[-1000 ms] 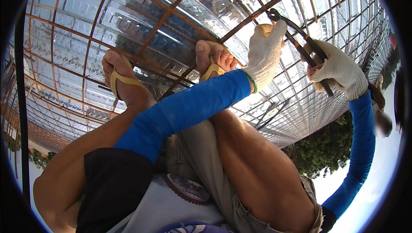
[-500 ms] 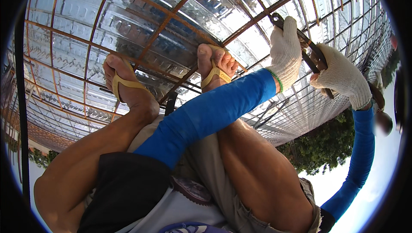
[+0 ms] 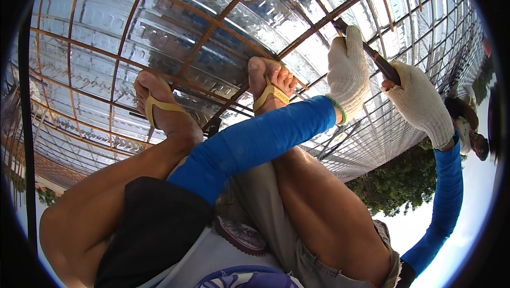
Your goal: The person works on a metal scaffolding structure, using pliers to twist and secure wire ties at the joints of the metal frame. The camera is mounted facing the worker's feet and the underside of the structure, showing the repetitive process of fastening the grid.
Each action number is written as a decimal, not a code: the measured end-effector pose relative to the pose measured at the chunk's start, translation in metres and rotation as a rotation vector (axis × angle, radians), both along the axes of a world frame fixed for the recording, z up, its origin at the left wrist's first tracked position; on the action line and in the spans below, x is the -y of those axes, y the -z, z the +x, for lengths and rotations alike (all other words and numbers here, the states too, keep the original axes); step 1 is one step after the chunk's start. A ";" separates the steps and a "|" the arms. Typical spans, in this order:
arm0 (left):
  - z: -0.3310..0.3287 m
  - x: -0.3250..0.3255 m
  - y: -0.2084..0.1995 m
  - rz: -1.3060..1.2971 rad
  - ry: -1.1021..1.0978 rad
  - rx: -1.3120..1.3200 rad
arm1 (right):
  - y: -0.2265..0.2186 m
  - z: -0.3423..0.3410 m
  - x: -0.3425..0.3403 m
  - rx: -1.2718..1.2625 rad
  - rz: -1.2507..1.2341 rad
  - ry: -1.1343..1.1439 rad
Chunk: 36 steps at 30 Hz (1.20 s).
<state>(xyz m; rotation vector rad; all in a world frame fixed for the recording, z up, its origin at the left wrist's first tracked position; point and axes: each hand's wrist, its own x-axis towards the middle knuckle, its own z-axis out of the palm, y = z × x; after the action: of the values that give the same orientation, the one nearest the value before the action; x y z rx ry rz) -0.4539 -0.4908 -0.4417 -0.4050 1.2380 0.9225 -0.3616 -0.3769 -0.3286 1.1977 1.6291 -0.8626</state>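
My right hand, in a white knit glove, is closed around the handles of dark metal pincers. Their handles lie close together, and the head reaches to a crossing of rusty rebar. Beside that head is my left hand, gloved too, with its thumb raised along the tool and its fingers curled in. Whatever those fingers grip is hidden by the glove.
A rebar grid spreads over shiny ribbed metal sheeting. My feet, in yellow flip-flops, rest on it. A dark upright pole stands at left. Trees and a blurred person show at right.
The pincers' handles have come together in my right hand, having been spread apart. My left hand has shifted slightly down and left, near the same rebar crossing.
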 end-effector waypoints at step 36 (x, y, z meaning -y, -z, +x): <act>-0.049 0.059 0.004 0.232 -0.015 0.332 | 0.012 0.033 0.048 -0.224 -0.605 1.479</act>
<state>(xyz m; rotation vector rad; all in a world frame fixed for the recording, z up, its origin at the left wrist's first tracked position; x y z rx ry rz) -0.5030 -0.5499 -0.4457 -0.3656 0.8171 0.9562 -0.3289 -0.4251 -0.3407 1.7676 0.2485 -2.2139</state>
